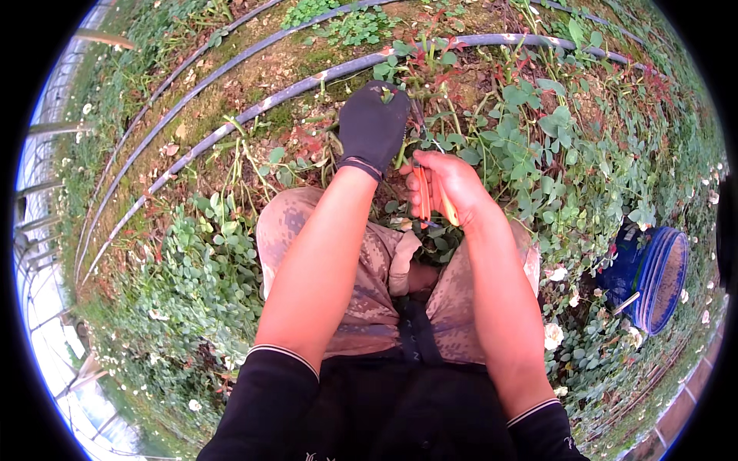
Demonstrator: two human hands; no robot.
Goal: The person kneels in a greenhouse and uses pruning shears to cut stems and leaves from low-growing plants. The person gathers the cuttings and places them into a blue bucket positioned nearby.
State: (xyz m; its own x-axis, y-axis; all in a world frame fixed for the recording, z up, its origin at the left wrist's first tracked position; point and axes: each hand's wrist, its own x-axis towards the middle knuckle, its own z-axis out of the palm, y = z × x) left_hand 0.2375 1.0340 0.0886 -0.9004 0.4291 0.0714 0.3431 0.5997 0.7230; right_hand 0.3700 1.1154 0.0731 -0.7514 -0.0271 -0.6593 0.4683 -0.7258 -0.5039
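My left hand (375,124), in a dark glove, is closed around green stems at the base of a rose plant; a bit of cut or bent green shows at its knuckles. Just to its right, my bare right hand (441,187) holds pruning shears with orange handles (424,193). The metal part of the shears points up and away among the stems, close to the gloved fingers, and the blade tips are hard to make out. Rose stems with small leaves (455,115) and reddish shoots (429,55) stand around both hands.
Dark irrigation hoses (259,106) curve across the mossy soil beyond my hands. Leafy rose bushes (213,259) with white blooms (553,336) grow on both sides of my knees. A blue bucket (648,279) lies tilted at the right. Greenhouse framing (43,190) rises at the far left.
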